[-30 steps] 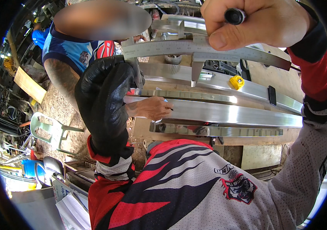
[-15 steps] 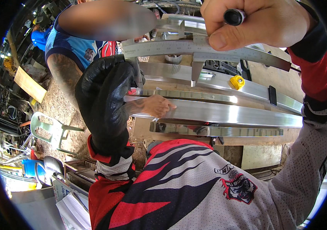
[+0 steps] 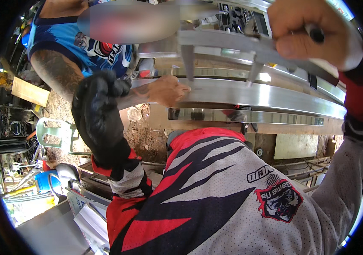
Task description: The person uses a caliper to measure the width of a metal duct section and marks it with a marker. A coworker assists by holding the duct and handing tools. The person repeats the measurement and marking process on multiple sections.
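A steel caliper (image 3: 219,40) was held up by the right hand (image 3: 311,36), its grip closed around the beam toward the right end, with the thumb laid along the near side. A dark, round-ended cylinder (image 3: 316,33) was also seen to jut from that fist. The caliper's long axis was carried from left to right across the view, sloped down toward the right, and its two measuring jaws were left parted and pointed toward the wearer. The free left end was thus turned to the side of the gloved left hand (image 3: 98,112), which was raised well apart from it, so that the tool was nearer by far to the right hand. The gloved fingers were curled; whether anything was enclosed by that grip could not be told. Below the caliper in the view, a long metal bar (image 3: 241,91) was laid along the surface (image 3: 159,118) in roughly the same direction, and a mirror-bright strip (image 3: 275,117) was set nearer the wearer. A co-worker's hand (image 3: 170,91) was placed at the bar, close under the left measuring jaw as seen; contact between caliper and bar could not be made out through the blur.
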`<action>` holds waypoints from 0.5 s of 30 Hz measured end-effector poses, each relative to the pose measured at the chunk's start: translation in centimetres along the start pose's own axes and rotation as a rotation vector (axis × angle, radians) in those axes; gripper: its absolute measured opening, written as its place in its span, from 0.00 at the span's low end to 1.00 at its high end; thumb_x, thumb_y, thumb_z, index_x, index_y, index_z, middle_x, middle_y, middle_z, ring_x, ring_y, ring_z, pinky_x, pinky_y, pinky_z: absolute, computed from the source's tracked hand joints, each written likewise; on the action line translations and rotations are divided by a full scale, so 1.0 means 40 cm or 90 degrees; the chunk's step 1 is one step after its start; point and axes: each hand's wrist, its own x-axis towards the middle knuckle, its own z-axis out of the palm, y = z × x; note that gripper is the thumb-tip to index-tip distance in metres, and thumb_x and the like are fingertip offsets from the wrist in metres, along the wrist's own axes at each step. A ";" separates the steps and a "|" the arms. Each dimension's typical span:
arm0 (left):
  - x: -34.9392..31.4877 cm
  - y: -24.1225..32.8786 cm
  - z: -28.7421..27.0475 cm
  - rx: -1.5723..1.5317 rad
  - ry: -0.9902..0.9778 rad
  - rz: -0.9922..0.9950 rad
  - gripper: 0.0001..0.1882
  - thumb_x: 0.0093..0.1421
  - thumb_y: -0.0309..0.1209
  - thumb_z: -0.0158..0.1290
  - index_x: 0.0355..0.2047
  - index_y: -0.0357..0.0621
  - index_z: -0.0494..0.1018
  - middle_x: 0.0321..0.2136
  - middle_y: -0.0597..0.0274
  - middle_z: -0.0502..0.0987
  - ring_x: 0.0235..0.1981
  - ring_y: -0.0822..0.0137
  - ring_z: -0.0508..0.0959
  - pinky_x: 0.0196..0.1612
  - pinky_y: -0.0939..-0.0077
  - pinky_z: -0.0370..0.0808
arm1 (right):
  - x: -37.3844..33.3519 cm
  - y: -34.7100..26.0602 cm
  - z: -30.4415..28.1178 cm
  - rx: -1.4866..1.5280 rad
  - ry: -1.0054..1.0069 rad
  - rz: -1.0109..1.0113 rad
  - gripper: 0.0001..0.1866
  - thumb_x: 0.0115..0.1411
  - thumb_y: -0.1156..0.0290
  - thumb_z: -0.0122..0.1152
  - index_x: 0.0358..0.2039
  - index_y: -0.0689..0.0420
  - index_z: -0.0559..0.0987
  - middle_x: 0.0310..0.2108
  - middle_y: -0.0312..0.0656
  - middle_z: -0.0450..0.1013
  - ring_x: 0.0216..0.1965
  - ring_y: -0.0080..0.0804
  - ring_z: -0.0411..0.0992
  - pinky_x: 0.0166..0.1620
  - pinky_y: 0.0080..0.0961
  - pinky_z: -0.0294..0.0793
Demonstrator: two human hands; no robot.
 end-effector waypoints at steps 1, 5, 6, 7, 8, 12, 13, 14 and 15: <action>-0.015 -0.017 -0.027 -0.004 -0.011 -0.028 0.17 0.67 0.39 0.48 0.39 0.33 0.73 0.29 0.58 0.71 0.34 0.61 0.73 0.47 0.62 0.72 | -0.017 0.022 0.016 -0.001 -0.018 -0.038 0.12 0.62 0.66 0.62 0.28 0.62 0.76 0.22 0.42 0.68 0.22 0.32 0.64 0.27 0.32 0.60; -0.113 -0.083 -0.108 -0.018 0.031 -0.150 0.16 0.66 0.39 0.49 0.39 0.35 0.73 0.28 0.58 0.72 0.34 0.61 0.74 0.46 0.63 0.72 | -0.146 0.079 0.146 0.059 0.172 0.094 0.12 0.61 0.70 0.63 0.24 0.64 0.76 0.21 0.39 0.67 0.22 0.28 0.65 0.27 0.31 0.60; -0.143 -0.093 -0.123 -0.016 0.062 -0.180 0.17 0.66 0.40 0.49 0.40 0.35 0.73 0.28 0.58 0.73 0.34 0.62 0.74 0.45 0.64 0.73 | -0.178 0.095 0.182 0.093 0.184 0.148 0.11 0.61 0.71 0.62 0.24 0.64 0.76 0.21 0.40 0.67 0.23 0.28 0.65 0.27 0.31 0.59; -0.166 -0.103 -0.133 0.022 0.074 -0.218 0.17 0.66 0.39 0.50 0.41 0.35 0.73 0.29 0.58 0.74 0.33 0.62 0.75 0.45 0.64 0.73 | -0.212 0.102 0.233 0.133 0.286 0.177 0.08 0.60 0.73 0.61 0.26 0.65 0.76 0.21 0.41 0.67 0.23 0.28 0.65 0.27 0.30 0.59; -0.189 -0.109 -0.141 0.060 0.086 -0.257 0.17 0.65 0.39 0.50 0.41 0.35 0.73 0.29 0.58 0.75 0.33 0.62 0.76 0.44 0.63 0.74 | -0.240 0.105 0.282 0.175 0.332 0.259 0.06 0.60 0.76 0.60 0.28 0.65 0.77 0.22 0.42 0.68 0.23 0.29 0.66 0.26 0.28 0.59; -0.241 -0.120 -0.141 0.196 0.053 -0.410 0.15 0.65 0.36 0.52 0.43 0.36 0.75 0.29 0.59 0.79 0.30 0.65 0.78 0.43 0.65 0.76 | -0.294 0.098 0.497 0.311 0.559 0.387 0.04 0.60 0.80 0.60 0.36 0.63 0.77 0.30 0.38 0.73 0.30 0.22 0.66 0.34 0.20 0.65; -0.247 -0.121 -0.132 0.201 0.043 -0.445 0.12 0.65 0.34 0.53 0.42 0.37 0.76 0.29 0.60 0.80 0.30 0.68 0.79 0.42 0.69 0.76 | -0.285 0.097 0.552 0.343 0.642 0.348 0.04 0.60 0.81 0.60 0.36 0.63 0.76 0.30 0.38 0.73 0.29 0.21 0.65 0.34 0.20 0.65; -0.249 -0.121 -0.120 0.209 0.035 -0.471 0.10 0.65 0.31 0.54 0.40 0.37 0.78 0.29 0.61 0.80 0.31 0.71 0.79 0.40 0.73 0.76 | -0.270 0.089 0.603 0.307 0.710 0.391 0.01 0.60 0.81 0.59 0.33 0.63 0.76 0.28 0.36 0.70 0.29 0.21 0.64 0.34 0.20 0.63; -0.244 -0.123 -0.110 0.177 -0.002 -0.496 0.09 0.65 0.31 0.55 0.41 0.38 0.78 0.29 0.62 0.80 0.32 0.72 0.79 0.40 0.75 0.76 | -0.275 0.092 0.608 0.394 0.623 0.449 0.02 0.60 0.81 0.59 0.30 0.64 0.74 0.27 0.36 0.68 0.29 0.21 0.63 0.33 0.20 0.61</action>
